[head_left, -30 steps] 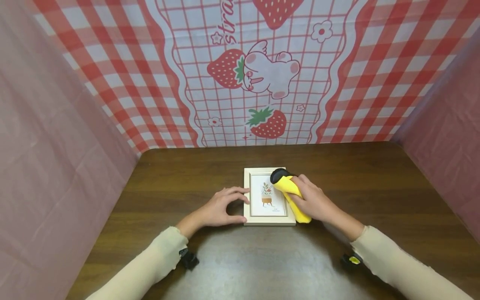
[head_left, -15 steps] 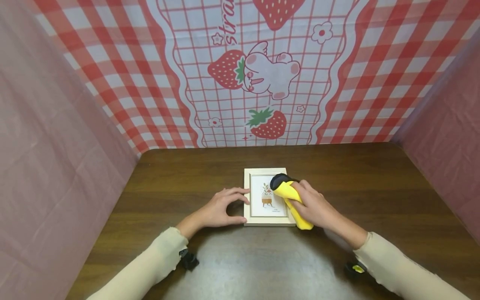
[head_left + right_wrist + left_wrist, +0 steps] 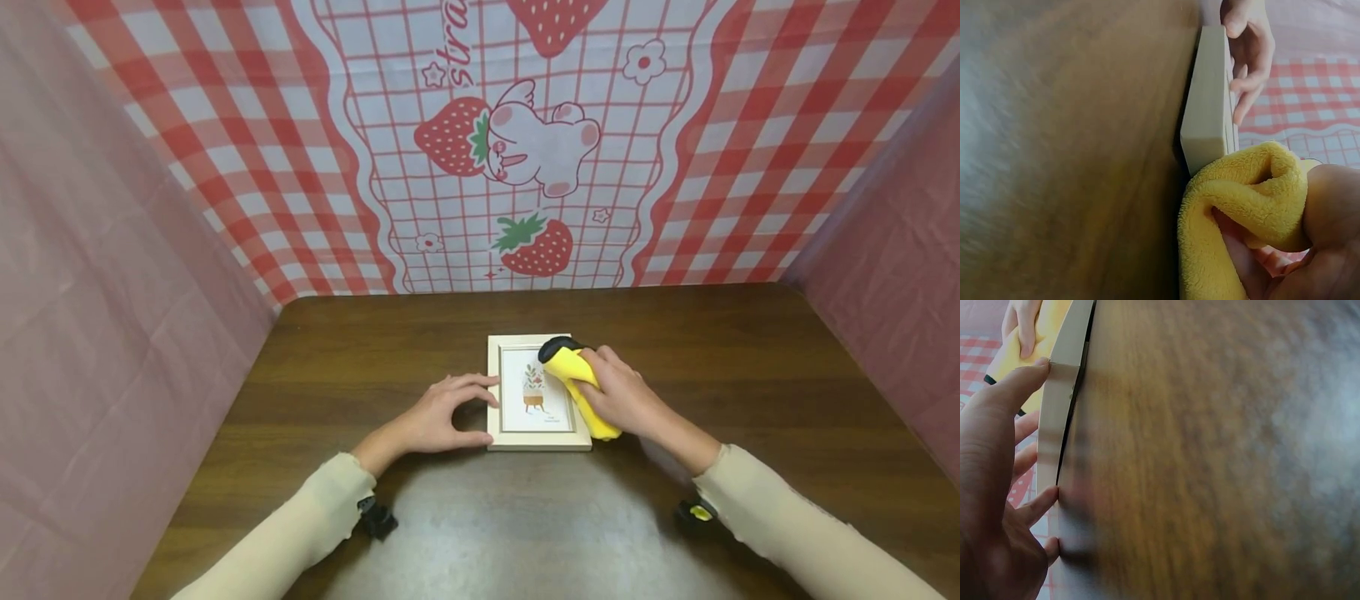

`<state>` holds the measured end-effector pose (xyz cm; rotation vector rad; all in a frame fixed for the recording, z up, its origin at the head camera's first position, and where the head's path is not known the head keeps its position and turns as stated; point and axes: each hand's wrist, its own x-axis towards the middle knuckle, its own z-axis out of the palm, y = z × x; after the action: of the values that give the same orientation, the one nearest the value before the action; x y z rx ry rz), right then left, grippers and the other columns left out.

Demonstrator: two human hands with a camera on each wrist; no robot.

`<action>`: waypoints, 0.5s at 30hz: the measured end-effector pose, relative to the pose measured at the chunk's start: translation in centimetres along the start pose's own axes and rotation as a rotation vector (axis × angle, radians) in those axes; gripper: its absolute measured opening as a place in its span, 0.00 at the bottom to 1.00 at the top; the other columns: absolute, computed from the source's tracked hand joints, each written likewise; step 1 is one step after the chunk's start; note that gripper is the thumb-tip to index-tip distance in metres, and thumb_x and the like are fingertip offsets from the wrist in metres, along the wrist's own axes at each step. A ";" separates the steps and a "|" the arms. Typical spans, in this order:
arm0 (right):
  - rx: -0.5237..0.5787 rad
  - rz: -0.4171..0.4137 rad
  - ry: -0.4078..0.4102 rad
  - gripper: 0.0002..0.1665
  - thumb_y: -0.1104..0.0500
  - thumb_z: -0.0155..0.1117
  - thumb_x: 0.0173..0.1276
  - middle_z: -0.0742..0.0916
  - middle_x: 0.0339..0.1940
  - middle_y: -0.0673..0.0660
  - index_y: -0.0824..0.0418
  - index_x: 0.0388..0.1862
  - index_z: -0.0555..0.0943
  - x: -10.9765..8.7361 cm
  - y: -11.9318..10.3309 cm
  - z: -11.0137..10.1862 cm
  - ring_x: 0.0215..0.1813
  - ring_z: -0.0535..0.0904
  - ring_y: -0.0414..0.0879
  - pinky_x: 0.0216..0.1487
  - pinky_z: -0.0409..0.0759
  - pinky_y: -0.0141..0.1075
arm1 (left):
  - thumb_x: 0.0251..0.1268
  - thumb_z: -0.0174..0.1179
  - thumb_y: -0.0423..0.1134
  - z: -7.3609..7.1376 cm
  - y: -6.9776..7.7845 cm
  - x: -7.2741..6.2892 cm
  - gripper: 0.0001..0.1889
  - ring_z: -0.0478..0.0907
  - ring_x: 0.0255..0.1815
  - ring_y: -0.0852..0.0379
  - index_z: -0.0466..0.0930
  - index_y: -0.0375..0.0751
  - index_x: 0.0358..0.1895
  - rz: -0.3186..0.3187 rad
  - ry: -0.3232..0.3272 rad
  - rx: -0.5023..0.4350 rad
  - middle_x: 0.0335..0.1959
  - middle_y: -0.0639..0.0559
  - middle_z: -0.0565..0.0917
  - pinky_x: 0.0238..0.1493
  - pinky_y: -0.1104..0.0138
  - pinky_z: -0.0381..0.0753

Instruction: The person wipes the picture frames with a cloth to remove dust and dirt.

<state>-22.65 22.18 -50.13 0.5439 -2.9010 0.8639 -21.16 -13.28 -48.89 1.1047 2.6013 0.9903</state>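
Observation:
A cream picture frame [image 3: 536,441] lies flat on the wooden table, holding a print [image 3: 516,417] of a plant on a small orange stand. At its left side, my left hand [image 3: 435,417] rests fingertips and thumb against the frame, with the fingers spread. My right hand [image 3: 628,400] grips a folded yellow towel [image 3: 572,375] with a black underside, laid over the right part of the frame. In the right wrist view the plush towel [image 3: 1244,194] bunches round the fingers, right at the frame's corner [image 3: 1204,147]. It covers part of the frame's right border.
The brown tabletop [image 3: 360,342] extends around the frame. A red checked strawberry cloth [image 3: 540,150] hangs behind it, and pink drapes [image 3: 885,242] stand on both sides. Dark wrist devices [image 3: 377,518] sit under both sleeves.
My right hand moves the towel a little toward me over the frame, then back away from me. My left hand and the picture frame stay where they are.

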 end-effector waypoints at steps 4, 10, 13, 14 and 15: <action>0.022 0.016 -0.007 0.23 0.53 0.69 0.83 0.82 0.50 0.62 0.62 0.69 0.80 0.8 -0.6 -0.8 0.40 0.78 0.49 0.37 0.78 0.40 | 0.68 0.80 0.50 0.0 0.0 0.0 0.24 0.70 0.89 0.40 0.87 0.52 0.64 -0.004 -0.004 -0.002 0.86 0.50 0.77 0.88 0.22 0.52; 0.059 0.053 -0.017 0.23 0.58 0.68 0.82 0.82 0.52 0.68 0.68 0.69 0.78 1.7 -2.7 -2.5 0.42 0.80 0.56 0.40 0.81 0.45 | 0.69 0.80 0.50 -0.1 0.1 0.0 0.24 0.70 0.89 0.38 0.87 0.51 0.64 0.003 -0.003 0.004 0.85 0.49 0.77 0.88 0.21 0.53; 0.061 0.061 -0.013 0.23 0.57 0.68 0.82 0.82 0.51 0.68 0.67 0.68 0.79 3.1 -1.3 -1.9 0.42 0.79 0.57 0.39 0.81 0.47 | 0.69 0.80 0.50 -0.1 0.1 0.0 0.24 0.70 0.90 0.38 0.87 0.51 0.64 -0.001 -0.003 0.002 0.86 0.50 0.77 0.88 0.21 0.52; 0.052 0.060 -0.006 0.23 0.55 0.68 0.83 0.81 0.51 0.67 0.65 0.68 0.79 3.7 -0.4 -1.5 0.42 0.79 0.56 0.38 0.80 0.46 | 0.69 0.80 0.50 -0.1 0.1 0.0 0.24 0.70 0.90 0.39 0.87 0.52 0.64 -0.004 -0.003 0.001 0.86 0.50 0.77 0.88 0.22 0.52; 0.045 0.059 0.004 0.22 0.53 0.68 0.83 0.81 0.51 0.66 0.64 0.67 0.79 4.3 0.6 -1.0 0.42 0.79 0.55 0.38 0.79 0.45 | 0.69 0.80 0.50 -0.1 0.1 0.0 0.24 0.70 0.90 0.39 0.87 0.52 0.64 -0.004 -0.003 0.001 0.86 0.50 0.77 0.88 0.22 0.52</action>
<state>-26.93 21.83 -48.94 0.4620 -2.9143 0.9387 -21.14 -13.32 -48.75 1.0997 2.6010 0.9858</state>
